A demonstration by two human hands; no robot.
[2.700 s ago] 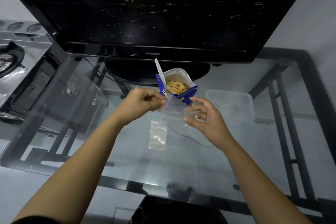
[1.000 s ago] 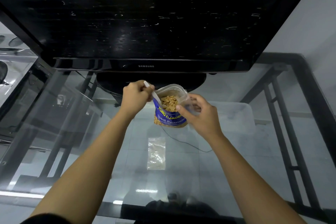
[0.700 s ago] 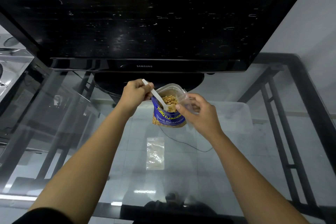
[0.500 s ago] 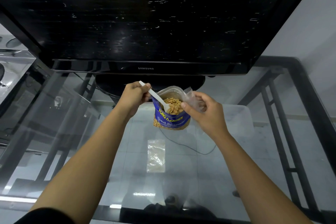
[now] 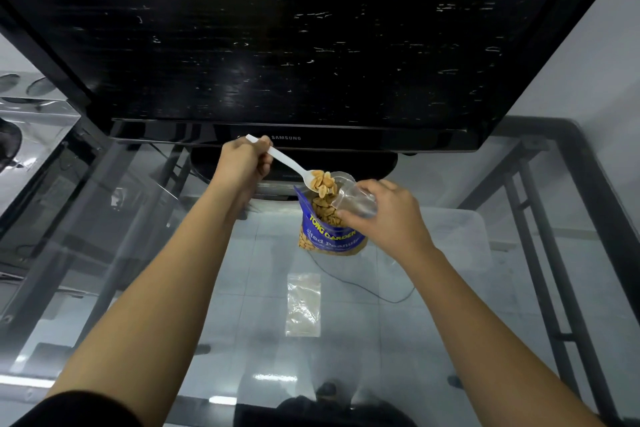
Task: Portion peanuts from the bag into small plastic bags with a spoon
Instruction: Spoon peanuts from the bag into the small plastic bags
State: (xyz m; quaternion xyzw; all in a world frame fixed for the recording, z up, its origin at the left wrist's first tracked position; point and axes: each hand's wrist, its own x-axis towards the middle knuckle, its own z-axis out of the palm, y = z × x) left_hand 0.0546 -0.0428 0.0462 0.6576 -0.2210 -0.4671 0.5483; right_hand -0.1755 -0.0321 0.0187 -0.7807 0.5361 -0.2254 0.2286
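Near the frame's centre, the left hand (image 5: pixel 242 163) gripped the white spoon (image 5: pixel 294 168) by its handle, keeping the heaped bowl level over the blue peanut bag (image 5: pixel 329 236). The right hand (image 5: pixel 384 215) pinched a small clear bag (image 5: pixel 353 199), apparently mouth-open toward the spoon so spills would fall back in.
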